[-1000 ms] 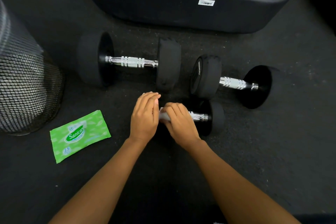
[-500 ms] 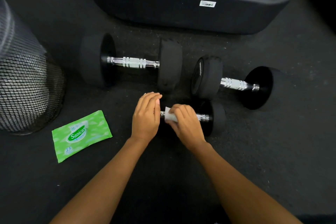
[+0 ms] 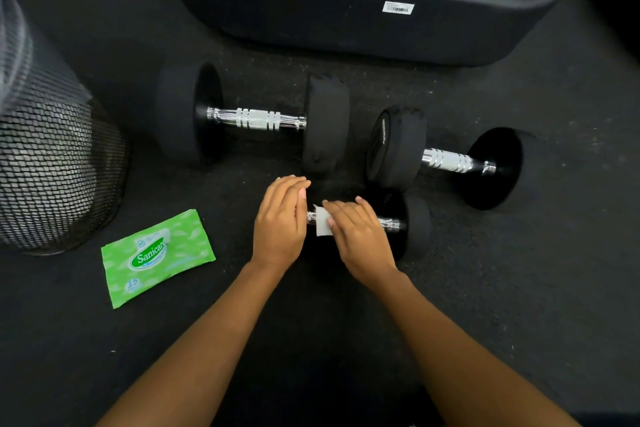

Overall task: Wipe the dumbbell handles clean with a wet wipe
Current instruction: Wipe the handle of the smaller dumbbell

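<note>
Wipe in right grip on nearest dumbbell handle; left grip flat

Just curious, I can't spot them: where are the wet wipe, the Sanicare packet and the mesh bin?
wet wipe (image 3: 322, 224): head view, white flap.
Sanicare packet (image 3: 152, 255): head view, its label.
mesh bin (image 3: 52, 177): head view, side wall.
</note>
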`<act>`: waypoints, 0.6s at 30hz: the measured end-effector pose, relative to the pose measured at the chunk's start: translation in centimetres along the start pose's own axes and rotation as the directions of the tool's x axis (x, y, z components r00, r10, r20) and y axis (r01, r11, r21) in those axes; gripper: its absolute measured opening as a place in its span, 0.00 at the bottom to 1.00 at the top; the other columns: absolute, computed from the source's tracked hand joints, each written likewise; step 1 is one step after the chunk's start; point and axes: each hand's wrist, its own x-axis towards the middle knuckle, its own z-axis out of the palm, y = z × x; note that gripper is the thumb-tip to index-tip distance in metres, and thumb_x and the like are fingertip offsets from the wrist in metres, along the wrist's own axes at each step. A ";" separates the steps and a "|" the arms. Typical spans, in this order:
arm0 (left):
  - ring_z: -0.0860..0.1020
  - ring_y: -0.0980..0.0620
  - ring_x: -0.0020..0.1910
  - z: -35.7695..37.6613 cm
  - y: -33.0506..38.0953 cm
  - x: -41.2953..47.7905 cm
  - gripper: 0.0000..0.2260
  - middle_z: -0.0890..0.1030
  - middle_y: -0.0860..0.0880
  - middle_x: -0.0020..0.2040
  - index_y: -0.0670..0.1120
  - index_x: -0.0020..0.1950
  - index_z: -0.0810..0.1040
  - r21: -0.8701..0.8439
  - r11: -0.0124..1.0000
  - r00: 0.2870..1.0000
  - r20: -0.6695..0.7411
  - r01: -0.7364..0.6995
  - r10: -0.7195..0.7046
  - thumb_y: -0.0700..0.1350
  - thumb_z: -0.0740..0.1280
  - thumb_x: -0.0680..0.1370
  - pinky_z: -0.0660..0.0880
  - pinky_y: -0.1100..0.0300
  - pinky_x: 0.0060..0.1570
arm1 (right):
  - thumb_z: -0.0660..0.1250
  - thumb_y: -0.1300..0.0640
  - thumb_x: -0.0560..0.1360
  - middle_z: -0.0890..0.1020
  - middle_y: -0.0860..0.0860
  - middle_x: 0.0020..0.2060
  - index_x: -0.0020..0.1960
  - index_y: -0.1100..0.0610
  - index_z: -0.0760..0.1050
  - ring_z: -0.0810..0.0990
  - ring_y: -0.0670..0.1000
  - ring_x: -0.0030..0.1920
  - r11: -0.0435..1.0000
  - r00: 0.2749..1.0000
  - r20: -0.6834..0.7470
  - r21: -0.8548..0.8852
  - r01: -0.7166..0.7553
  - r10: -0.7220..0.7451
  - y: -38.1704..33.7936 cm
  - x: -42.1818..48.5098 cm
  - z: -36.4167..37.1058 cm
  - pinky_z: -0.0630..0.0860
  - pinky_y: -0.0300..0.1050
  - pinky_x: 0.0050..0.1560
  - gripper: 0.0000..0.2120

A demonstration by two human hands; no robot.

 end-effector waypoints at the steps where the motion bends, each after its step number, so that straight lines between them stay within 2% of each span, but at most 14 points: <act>1: 0.72 0.51 0.57 0.0 0.0 0.0 0.15 0.81 0.42 0.53 0.36 0.55 0.79 -0.001 1.000 1.000 -0.001 -0.002 0.002 0.40 0.55 0.80 0.67 0.55 0.64 | 0.51 0.55 0.80 0.80 0.54 0.55 0.63 0.61 0.74 0.77 0.52 0.57 1.000 1.000 0.012 -0.010 -0.023 0.023 -0.1 0.2 0.0 0.55 0.45 0.70 0.19; 4: 0.73 0.51 0.58 0.0 -0.1 0.0 0.15 0.81 0.42 0.53 0.36 0.55 0.79 -0.004 1.000 1.000 0.005 -0.003 0.003 0.40 0.55 0.80 0.66 0.57 0.64 | 0.49 0.56 0.78 0.82 0.55 0.52 0.60 0.62 0.76 0.78 0.53 0.54 0.996 0.996 0.025 -0.012 -0.084 0.085 -1.7 1.2 0.4 0.57 0.46 0.71 0.20; 6: 0.72 0.52 0.58 -0.1 0.0 0.0 0.15 0.81 0.42 0.53 0.36 0.55 0.79 -0.006 1.000 1.000 0.007 0.002 -0.002 0.41 0.55 0.80 0.67 0.56 0.64 | 0.51 0.58 0.75 0.82 0.55 0.52 0.59 0.63 0.76 0.79 0.53 0.54 0.999 0.998 0.028 -0.004 -0.051 0.051 -2.8 1.3 0.9 0.57 0.46 0.70 0.20; 10: 0.72 0.52 0.58 -0.3 0.2 0.0 0.15 0.81 0.42 0.54 0.36 0.56 0.79 -0.006 1.000 1.000 0.018 0.003 -0.003 0.41 0.55 0.80 0.66 0.56 0.64 | 0.55 0.58 0.77 0.79 0.54 0.56 0.63 0.61 0.73 0.76 0.51 0.58 0.999 1.000 0.015 0.037 0.017 -0.018 -1.3 0.2 0.4 0.55 0.45 0.71 0.18; 14: 0.74 0.49 0.58 -0.2 0.0 -0.1 0.15 0.81 0.43 0.54 0.37 0.56 0.79 0.002 1.000 1.000 0.009 -0.007 0.007 0.41 0.55 0.80 0.67 0.54 0.64 | 0.55 0.54 0.79 0.77 0.52 0.59 0.65 0.59 0.70 0.73 0.49 0.61 0.997 0.999 -0.003 0.058 -0.052 0.052 -0.2 -0.9 -0.1 0.53 0.43 0.72 0.17; 16: 0.74 0.50 0.58 -0.1 0.0 -0.1 0.15 0.81 0.43 0.54 0.37 0.55 0.79 -0.001 1.000 1.000 0.014 0.003 -0.003 0.41 0.54 0.80 0.67 0.54 0.64 | 0.53 0.54 0.79 0.79 0.53 0.57 0.64 0.59 0.72 0.74 0.50 0.59 0.994 0.995 -0.009 0.048 -0.103 0.103 -1.2 -0.6 0.1 0.55 0.44 0.72 0.18; 18: 0.73 0.50 0.58 -0.1 0.0 -0.1 0.16 0.81 0.43 0.54 0.37 0.55 0.79 0.003 1.000 1.000 0.019 0.010 -0.010 0.41 0.54 0.80 0.67 0.54 0.64 | 0.50 0.54 0.79 0.81 0.53 0.50 0.57 0.60 0.76 0.78 0.51 0.53 0.989 0.989 -0.001 0.021 -0.149 0.149 -2.5 0.6 0.4 0.62 0.49 0.70 0.19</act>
